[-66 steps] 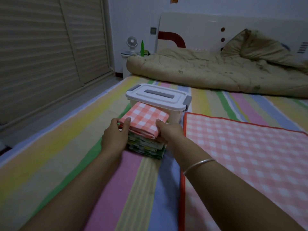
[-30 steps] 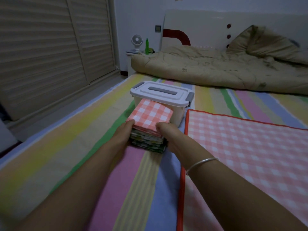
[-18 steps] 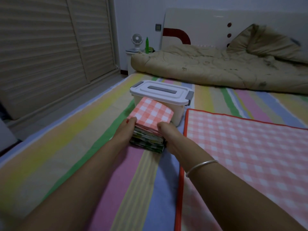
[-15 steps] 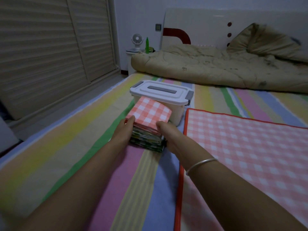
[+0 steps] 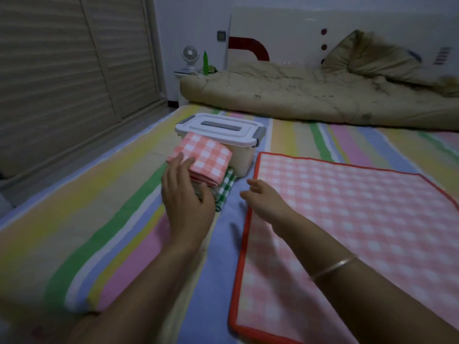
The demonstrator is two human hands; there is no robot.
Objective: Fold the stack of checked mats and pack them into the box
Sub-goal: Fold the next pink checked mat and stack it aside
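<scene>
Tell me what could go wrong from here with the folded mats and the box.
1. The folded stack looks uneven, its top pink mat tilted; only the left hand is at it, the right hand apart, so it may slump.
2. The box has its lid on, with the stack right against it; opening it might knock the stack over.

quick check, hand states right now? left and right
Left hand: open, fingers straight, at the folded mat stack.
Right hand: open, fingers loosely curled, holding nothing, at the edge of the spread pink mat.
</scene>
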